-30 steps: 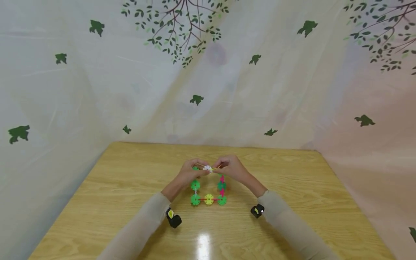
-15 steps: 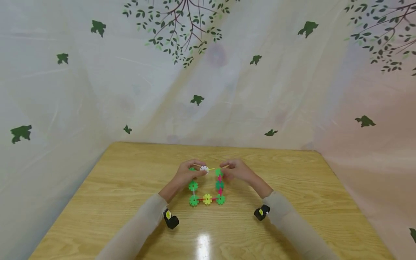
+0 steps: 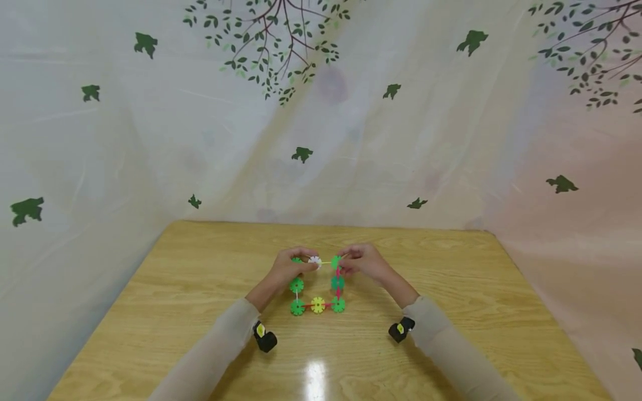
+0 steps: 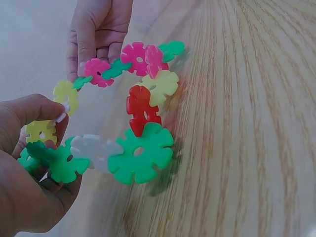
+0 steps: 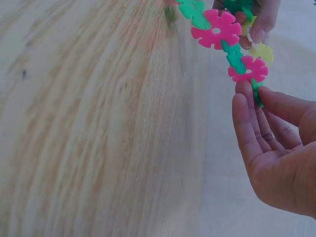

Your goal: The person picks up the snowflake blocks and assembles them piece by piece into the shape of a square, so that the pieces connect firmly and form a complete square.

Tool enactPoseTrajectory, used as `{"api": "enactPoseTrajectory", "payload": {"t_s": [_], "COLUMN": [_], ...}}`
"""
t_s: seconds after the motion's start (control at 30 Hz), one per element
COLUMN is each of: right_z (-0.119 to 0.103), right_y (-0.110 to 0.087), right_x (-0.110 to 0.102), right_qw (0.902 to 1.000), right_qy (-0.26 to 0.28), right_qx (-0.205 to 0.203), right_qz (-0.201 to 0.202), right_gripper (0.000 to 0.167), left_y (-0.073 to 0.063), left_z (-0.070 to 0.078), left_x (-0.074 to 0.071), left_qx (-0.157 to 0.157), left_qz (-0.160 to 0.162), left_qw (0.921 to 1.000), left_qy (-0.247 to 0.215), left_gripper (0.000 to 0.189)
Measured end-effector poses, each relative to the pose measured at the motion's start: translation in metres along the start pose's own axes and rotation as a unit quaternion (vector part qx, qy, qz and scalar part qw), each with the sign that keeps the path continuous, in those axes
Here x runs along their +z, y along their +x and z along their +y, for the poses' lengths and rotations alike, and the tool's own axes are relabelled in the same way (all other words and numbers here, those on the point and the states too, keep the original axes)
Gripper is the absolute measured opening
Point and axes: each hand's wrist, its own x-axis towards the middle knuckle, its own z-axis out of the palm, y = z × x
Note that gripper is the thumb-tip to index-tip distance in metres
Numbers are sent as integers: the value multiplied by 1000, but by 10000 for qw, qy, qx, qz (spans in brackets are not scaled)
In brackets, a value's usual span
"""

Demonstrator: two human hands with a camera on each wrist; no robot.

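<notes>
A ring of linked plastic snowflake discs, green, pink, yellow, red and white, forms a rough square between the hands. At its far side, my left hand (image 3: 291, 266) pinches a white snowflake disc (image 3: 315, 260) between thumb and finger. A yellow disc (image 4: 65, 97) leads on from there toward the far right corner. That corner's green snowflake disc (image 5: 256, 94) is pinched by the thumb and fingers of my right hand (image 5: 276, 153). The near side shows a yellow disc (image 3: 318, 305) between two green corner discs. My left fingers partly cover the far left green discs (image 4: 69, 160).
The ring is over a wooden table (image 3: 215, 345) with pale wood grain. A light cloth backdrop (image 3: 241, 139) with printed leaves and branches hangs behind and beside it. Each wrist carries a small black camera (image 3: 264, 337).
My right hand has let go beside the white disc and moved right to the green corner disc. The yellow disc's free end now meets that corner. My left hand keeps its pinch.
</notes>
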Motion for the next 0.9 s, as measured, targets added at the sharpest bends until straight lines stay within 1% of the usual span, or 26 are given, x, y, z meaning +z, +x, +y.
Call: {"api": "enactPoseTrajectory", "payload": {"t_s": [0.27, 0.5, 0.77, 0.9], "right_z": [-1, -2, -1, -1], "right_y": [-1, 0, 0, 0], "right_x": [-2, -3, -3, -4], "right_qw": [9996, 9995, 9993, 9994], "right_qy": [20, 27, 9, 90], "right_qx": [-267, -309, -361, -348], "right_qz": [44, 19, 1, 11], "right_gripper": [26, 27, 26, 27], "left_y": [1, 2, 5, 5], "left_z": [3, 2, 1, 1], "left_x": [1, 1, 3, 4], "left_qx": [-64, -132, -76, -69], "left_qz": [-37, -12, -150, -210], "left_qw": [10000, 9999, 9999, 9997], "left_qy": [21, -37, 21, -126], "left_gripper": [34, 32, 34, 34]}}
